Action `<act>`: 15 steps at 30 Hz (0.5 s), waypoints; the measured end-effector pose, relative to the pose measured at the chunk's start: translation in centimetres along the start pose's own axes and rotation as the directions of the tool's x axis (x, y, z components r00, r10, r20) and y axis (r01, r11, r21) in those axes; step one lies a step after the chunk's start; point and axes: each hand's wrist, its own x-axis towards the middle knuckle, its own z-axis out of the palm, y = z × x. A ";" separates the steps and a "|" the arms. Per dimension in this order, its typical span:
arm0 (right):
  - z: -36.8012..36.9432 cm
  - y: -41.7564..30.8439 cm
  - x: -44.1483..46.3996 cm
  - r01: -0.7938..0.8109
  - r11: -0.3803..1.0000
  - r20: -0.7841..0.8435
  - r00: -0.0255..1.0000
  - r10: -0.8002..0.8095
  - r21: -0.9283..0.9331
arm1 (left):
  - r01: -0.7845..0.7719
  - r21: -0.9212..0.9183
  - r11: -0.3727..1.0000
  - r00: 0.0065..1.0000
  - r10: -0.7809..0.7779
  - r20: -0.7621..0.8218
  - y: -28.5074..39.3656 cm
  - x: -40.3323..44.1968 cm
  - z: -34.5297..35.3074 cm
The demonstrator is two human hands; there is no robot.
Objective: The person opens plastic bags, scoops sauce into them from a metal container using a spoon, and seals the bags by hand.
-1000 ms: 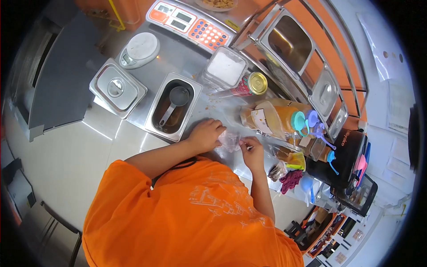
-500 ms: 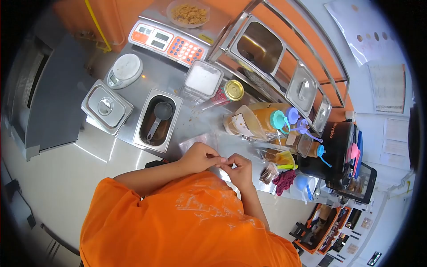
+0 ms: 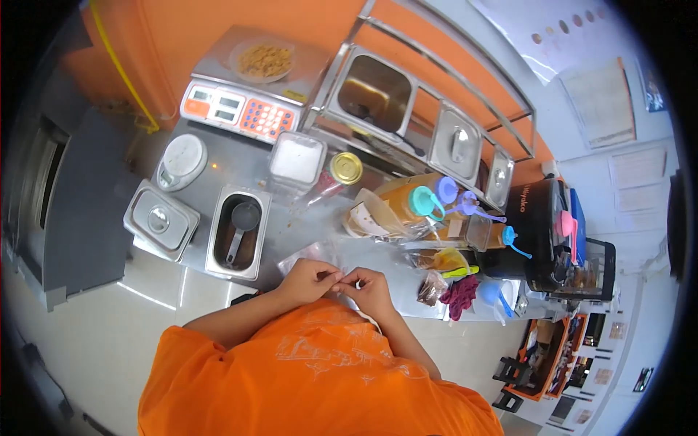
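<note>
Close to the orange shirt, my left hand (image 3: 310, 281) and my right hand (image 3: 366, 291) meet at the fingertips, both pinched. Whatever lies between the fingers is too small to make out. A clear plastic bag (image 3: 314, 252) lies on the steel counter just beyond my left hand. Left of it stands an open steel container (image 3: 215, 251) with a measuring cup (image 3: 243, 217) inside. Beyond the hands are a square tub of white powder (image 3: 297, 159) and a can with a gold lid (image 3: 346, 168).
A lidded steel container (image 3: 161, 219), a small round scale (image 3: 182, 160) and a larger scale (image 3: 240, 111) bearing a bowl of crumbs (image 3: 262, 61) stand to the left and back. Capped bottles (image 3: 424, 202), a dark red cloth (image 3: 459, 296) and a black appliance (image 3: 518, 225) are at the right.
The view has shifted, so the counter items appear lower and further left. My hands, earlier apart at the clear bag, have come together at the fingertips, and the bag lies on the counter.
</note>
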 end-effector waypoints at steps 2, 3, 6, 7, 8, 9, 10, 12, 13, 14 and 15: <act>0.0 0.6 0.1 0.016 1.000 -0.041 0.999 -0.016 0.019 | -0.058 0.043 0.997 0.998 0.059 -0.034 0.0 0.2 0.0; -0.1 0.3 0.0 0.010 1.000 -0.035 0.999 -0.010 0.001 | -0.071 0.006 0.997 0.996 0.071 -0.052 -0.1 0.2 0.1; -0.2 -0.6 -0.4 -0.012 0.992 -0.036 0.999 0.007 -0.122 | -0.074 -0.024 0.997 0.997 0.073 -0.041 -0.4 0.2 0.3; -0.4 -0.9 -0.7 0.030 0.993 -0.037 0.999 -0.034 -0.116 | -0.011 -0.231 0.973 1.000 0.006 -0.021 -0.1 0.2 0.3; -0.5 -0.6 -0.8 0.033 0.995 -0.068 0.997 -0.039 -0.093 | 0.065 -0.422 0.904 0.998 -0.059 0.026 0.2 0.2 0.4; -0.6 0.0 -1.0 0.083 0.990 -0.055 0.994 -0.090 -0.113 | 0.089 -0.387 0.918 0.996 -0.083 0.033 0.3 0.1 0.7; -0.6 0.5 -1.1 0.128 0.983 -0.056 0.989 -0.137 -0.135 | 0.099 -0.354 0.930 0.994 -0.078 0.074 0.7 0.2 0.9; -0.5 1.3 -2.0 0.150 0.986 -0.100 0.983 -0.157 -0.074 | 0.121 -0.123 0.985 0.992 -0.115 0.051 1.3 0.0 1.5; -0.9 1.8 -2.5 0.191 0.980 -0.090 0.977 -0.195 -0.045 | 0.124 -0.050 0.991 0.989 -0.119 0.088 1.3 0.2 1.8; -1.1 2.5 -3.4 0.179 0.983 -0.141 0.973 -0.182 -0.039 | 0.116 -0.027 0.993 0.985 -0.111 0.135 0.4 -0.1 2.7; -1.0 3.2 -4.1 0.159 0.983 -0.106 0.980 -0.169 -0.094 | 0.115 -0.005 0.993 0.983 -0.114 0.145 -1.3 -0.2 3.3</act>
